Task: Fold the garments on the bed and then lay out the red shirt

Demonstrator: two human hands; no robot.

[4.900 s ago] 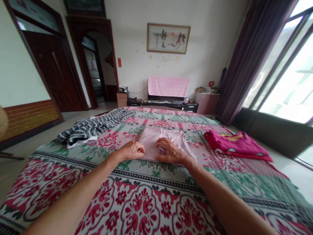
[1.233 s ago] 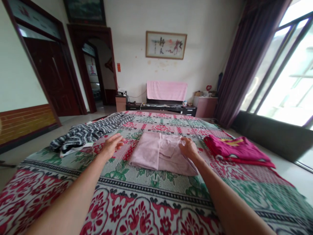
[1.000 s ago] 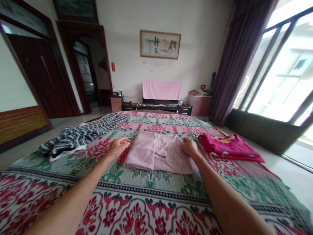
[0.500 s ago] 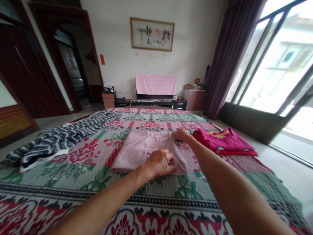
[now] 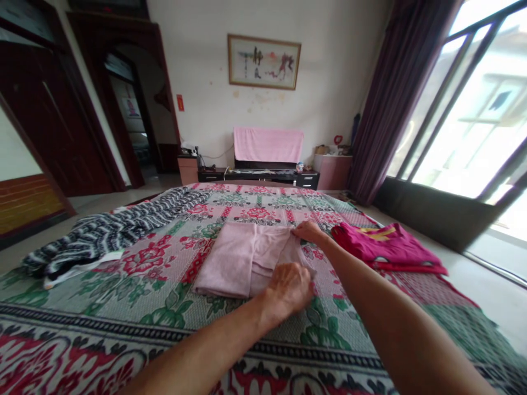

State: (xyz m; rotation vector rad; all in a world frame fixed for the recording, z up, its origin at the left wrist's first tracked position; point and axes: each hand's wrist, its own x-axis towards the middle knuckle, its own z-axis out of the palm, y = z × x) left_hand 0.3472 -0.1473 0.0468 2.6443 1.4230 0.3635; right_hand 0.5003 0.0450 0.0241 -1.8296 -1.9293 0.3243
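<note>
A pale pink garment [image 5: 241, 258], partly folded, lies in the middle of the flowered bedspread [image 5: 123, 307]. My left hand [image 5: 288, 289] grips its near right corner with the fingers curled over the cloth. My right hand [image 5: 308, 231] pinches the far right corner of the same garment. Both arms reach in from the near edge of the bed.
A folded magenta garment [image 5: 387, 247] lies to the right of the pink one. A black-and-white striped garment [image 5: 111, 233] is heaped on the bed's left side. Beyond the bed stand a low cabinet with a pink towel [image 5: 268, 145], a dark doorway and large windows with curtains.
My left hand crossed from the bedspread left of the garment to its near right corner and gripped it. My right hand slid to the far right corner.
</note>
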